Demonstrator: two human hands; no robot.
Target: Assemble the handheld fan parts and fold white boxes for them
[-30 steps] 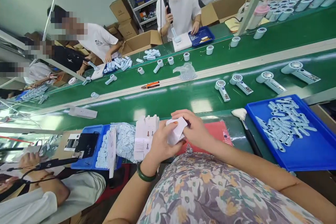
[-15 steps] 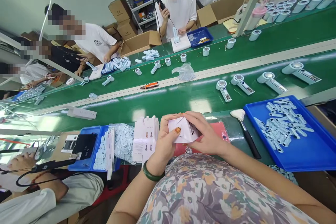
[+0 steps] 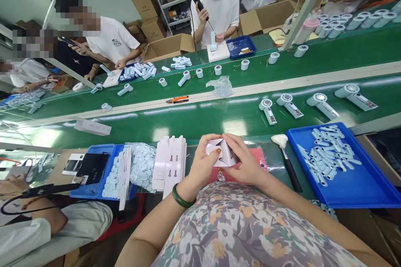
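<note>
Both my hands are closed on a small white cardboard box (image 3: 224, 155), half folded, held above a red mat (image 3: 260, 154) at the near table edge. My left hand (image 3: 203, 162) grips its left side, thumb on top. My right hand (image 3: 246, 162) wraps its right side. Just left stands a stack of flat white box blanks (image 3: 169, 164). Beside that lies a heap of small pale blue parts (image 3: 142, 164) spilling from a blue tray (image 3: 94, 171).
A blue tray (image 3: 360, 183) of pale blue parts sits at right, a brush (image 3: 283, 152) beside it. Several handheld fans (image 3: 291, 104) lie on the green conveyor (image 3: 200, 121). Orange pliers (image 3: 178, 100) and a plastic bag (image 3: 221, 85) lie farther back. Other people work across the belt and at my left.
The flat white piece in my hands has been folded up into a box shape and turned. My hands stayed together over the red mat. The fans drifted slightly.
</note>
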